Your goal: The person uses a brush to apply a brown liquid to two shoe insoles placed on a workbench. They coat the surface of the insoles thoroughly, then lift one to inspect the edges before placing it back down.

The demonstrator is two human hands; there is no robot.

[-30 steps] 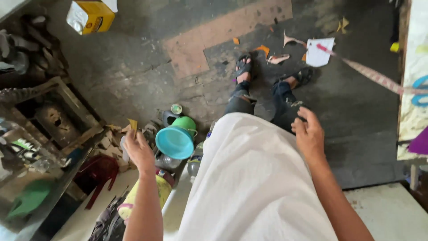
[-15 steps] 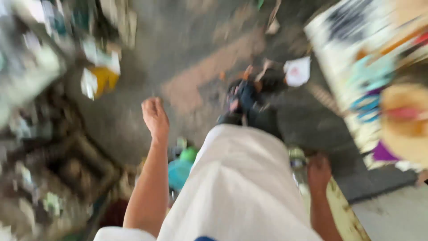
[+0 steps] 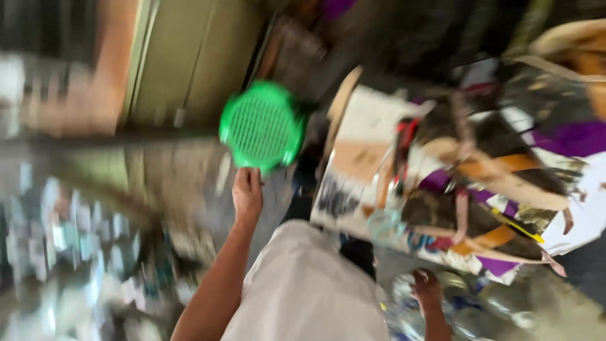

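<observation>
Since the earlier frames the view has swung up from the floor, and the left hand (image 3: pixel 247 194), which hung empty over the clutter before, now reaches up to a round green perforated strainer (image 3: pixel 260 126). That strainer sits just above the hand, its lower rim at the fingertips; the fingers (image 3: pixel 252 178) point upward against it, but motion blur hides whether they pinch the rim or merely touch it, so I cannot tell their grip. Behind the strainer stands a dull olive panel (image 3: pixel 189 57). To the right, a tilted heap of printed cardboard, purple sheets and tan straps (image 3: pixel 454 183) fills the middle. The right hand (image 3: pixel 428 292) is low, well apart from the strainer, resting on crinkled clear plastic (image 3: pixel 467 316); its fingers look curled, their state unclear. A white garment (image 3: pixel 303 290) covers the lower centre.
</observation>
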